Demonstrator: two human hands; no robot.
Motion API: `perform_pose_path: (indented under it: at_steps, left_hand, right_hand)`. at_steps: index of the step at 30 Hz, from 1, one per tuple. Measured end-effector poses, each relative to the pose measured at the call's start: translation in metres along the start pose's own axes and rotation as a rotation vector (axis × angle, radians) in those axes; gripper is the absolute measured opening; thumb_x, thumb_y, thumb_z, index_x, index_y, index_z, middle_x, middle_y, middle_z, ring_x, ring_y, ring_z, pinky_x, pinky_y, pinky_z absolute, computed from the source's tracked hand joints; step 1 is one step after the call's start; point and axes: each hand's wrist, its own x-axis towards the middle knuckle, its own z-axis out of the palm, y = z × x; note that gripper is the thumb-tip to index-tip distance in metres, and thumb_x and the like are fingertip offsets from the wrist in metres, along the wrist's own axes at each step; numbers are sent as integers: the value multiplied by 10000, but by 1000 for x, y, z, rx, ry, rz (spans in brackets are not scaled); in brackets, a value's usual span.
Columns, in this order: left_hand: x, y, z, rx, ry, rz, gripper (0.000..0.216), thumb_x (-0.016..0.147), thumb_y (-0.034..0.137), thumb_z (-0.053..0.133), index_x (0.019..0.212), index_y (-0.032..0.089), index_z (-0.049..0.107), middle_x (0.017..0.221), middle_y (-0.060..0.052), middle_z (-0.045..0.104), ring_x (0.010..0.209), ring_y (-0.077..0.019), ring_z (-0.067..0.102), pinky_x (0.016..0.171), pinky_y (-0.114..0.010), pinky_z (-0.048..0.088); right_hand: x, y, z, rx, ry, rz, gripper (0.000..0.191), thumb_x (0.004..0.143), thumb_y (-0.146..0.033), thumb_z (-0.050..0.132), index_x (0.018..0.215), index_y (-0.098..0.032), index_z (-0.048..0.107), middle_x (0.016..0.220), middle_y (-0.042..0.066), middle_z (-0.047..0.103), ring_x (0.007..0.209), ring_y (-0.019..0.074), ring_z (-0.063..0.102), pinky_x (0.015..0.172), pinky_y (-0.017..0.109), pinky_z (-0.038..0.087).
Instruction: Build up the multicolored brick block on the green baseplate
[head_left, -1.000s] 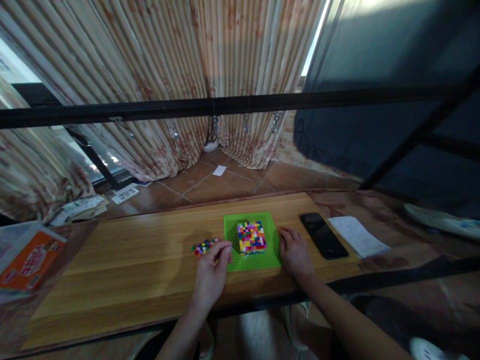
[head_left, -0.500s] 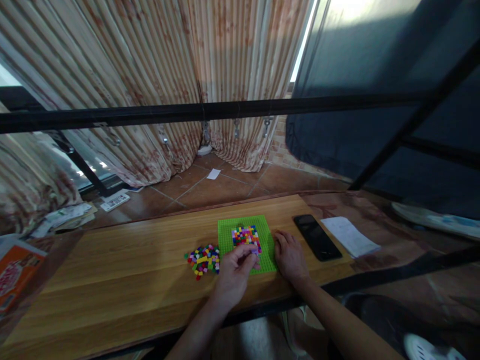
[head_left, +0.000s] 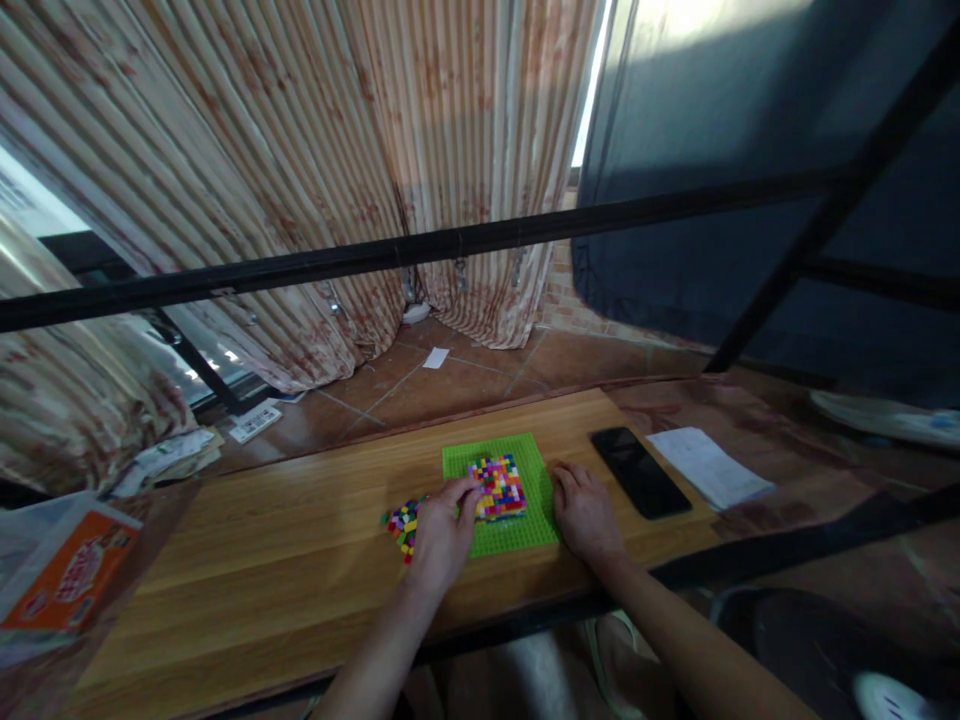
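A green studded baseplate [head_left: 541,500] lies on the wooden table, bearing a square block of many-coloured toy bricks [head_left: 504,490]. My left hand [head_left: 441,530] is over the plate's left side, thumb and forefinger pinched at the left edge of the brick block. A small purple brick [head_left: 476,485] shows faintly at those fingertips. My right hand [head_left: 589,510] rests on the plate's right edge, palm down, fingers loosely stretched out and holding nothing. Left of the plate is a pile of loose bricks [head_left: 403,522], partly hidden behind my left hand.
Right of the plate lie a black phone [head_left: 639,472] and white paper sheets [head_left: 709,468]. A clear box with an orange label [head_left: 71,570] stands beyond the table's left end. A black metal bar [head_left: 420,247] crosses above the far side, before striped curtains [head_left: 285,150].
My left hand has moved left from the block's front right to its left edge, uncovering more of the block. My right hand stays at the plate's edge. The camera view has tilted slightly.
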Motion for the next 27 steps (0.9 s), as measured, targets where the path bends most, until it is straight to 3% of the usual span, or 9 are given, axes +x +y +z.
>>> perform_pose_path:
  at_steps: [4,8,15,27]
  left_hand:
    - [8,7,1,341,-35,158,186,896,251,480,926,239,663,880,-24,717,823,-184,633,876,-384,417]
    - [7,13,9,462,-7,221,180,894,270,500,914,269,679,924,-17,706,876,-193,600,942,-435,334]
    - [2,12,22,407,108,125,162,857,297,560,878,301,721,988,-26,667,936,-217,547,852,-412,374]
    - [7,12,25,250,110,44,96,796,261,636,775,280,728,936,-7,668,934,-204,550,885,-406,371]
  right_hand:
    - [0,0,-1,7,14,3,278,865,-163,408,1075,-179,590,1102,102,597,1041,237,504,887,371,381]
    - [0,-1,-1,14,5,15,275,876,-166,397,1077,-172,585,1112,100,592,1040,231,502,898,359,374]
    - [0,-2,-1,15,-8,26,274,864,-164,418,1079,-160,588,1122,112,590,1042,239,497,888,364,376]
    - [0,0,-1,10,-6,25,275,867,-167,410,1079,-175,585,1103,102,596,1037,236,502,886,363,374]
